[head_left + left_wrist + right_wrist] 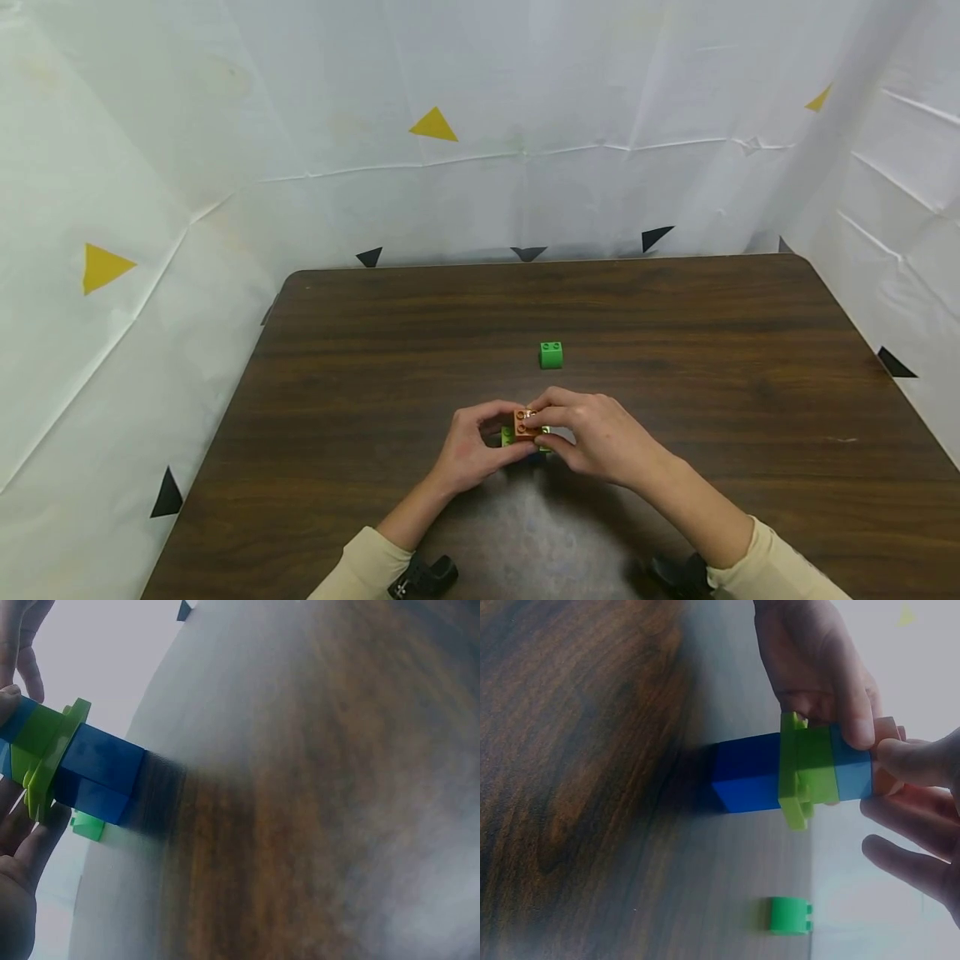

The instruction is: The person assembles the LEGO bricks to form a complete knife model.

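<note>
A toy-brick stack stands upright between both hands. At its bottom are dark blue bricks [101,766], then a lime green plate [789,771], a green brick [819,761] and a blue brick [853,776]. On top sits an orange brick [521,422] with studs. My left hand [471,446] grips the stack from the left, its thumb against the upper blue brick. From the right, my right hand [603,429] pinches the orange brick between thumb and fingers, covering part of it. Beyond the hands lies a separate bright green brick [551,357].
The dark wood-grain table [360,358] has white sheeting [525,75] behind it and along both sides, marked with yellow and black triangles. Black wrist devices [426,577] show at the cream sleeves [367,560].
</note>
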The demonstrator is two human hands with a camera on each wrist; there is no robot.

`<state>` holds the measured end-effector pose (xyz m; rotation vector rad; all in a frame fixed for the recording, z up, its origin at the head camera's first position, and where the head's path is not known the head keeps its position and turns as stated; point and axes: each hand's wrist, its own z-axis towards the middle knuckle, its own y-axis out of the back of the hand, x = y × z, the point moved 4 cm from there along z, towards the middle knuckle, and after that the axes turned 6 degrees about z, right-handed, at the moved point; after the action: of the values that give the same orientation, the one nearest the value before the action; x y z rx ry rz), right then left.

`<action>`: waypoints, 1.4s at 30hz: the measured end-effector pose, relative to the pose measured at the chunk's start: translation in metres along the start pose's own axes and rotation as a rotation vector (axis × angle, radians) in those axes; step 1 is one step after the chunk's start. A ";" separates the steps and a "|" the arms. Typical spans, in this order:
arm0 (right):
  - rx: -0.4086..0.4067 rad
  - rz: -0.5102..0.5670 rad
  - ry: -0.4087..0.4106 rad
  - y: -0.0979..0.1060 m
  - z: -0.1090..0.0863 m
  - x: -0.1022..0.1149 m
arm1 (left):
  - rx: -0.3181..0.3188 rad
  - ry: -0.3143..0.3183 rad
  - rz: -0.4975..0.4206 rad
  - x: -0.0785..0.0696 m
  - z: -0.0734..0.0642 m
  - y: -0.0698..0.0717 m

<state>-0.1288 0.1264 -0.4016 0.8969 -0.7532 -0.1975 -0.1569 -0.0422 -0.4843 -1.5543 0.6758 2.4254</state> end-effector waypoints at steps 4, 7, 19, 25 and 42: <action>0.005 0.000 -0.005 0.000 0.000 0.000 | 0.010 0.004 -0.001 0.003 0.000 0.001; 0.009 0.003 -0.009 0.000 0.001 0.001 | 0.012 0.012 0.001 0.002 0.000 0.002; 0.028 -0.007 -0.043 0.002 0.003 0.002 | 0.019 -0.036 0.033 -0.021 0.003 0.006; 0.047 -0.017 -0.061 0.002 0.005 0.002 | 0.035 -0.032 0.034 -0.036 0.006 0.009; 0.056 0.055 -0.030 0.004 0.002 -0.004 | 0.050 0.022 0.042 -0.010 0.006 0.006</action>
<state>-0.1335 0.1298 -0.4000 0.9269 -0.8142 -0.1421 -0.1597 -0.0436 -0.4713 -1.5648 0.7746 2.4051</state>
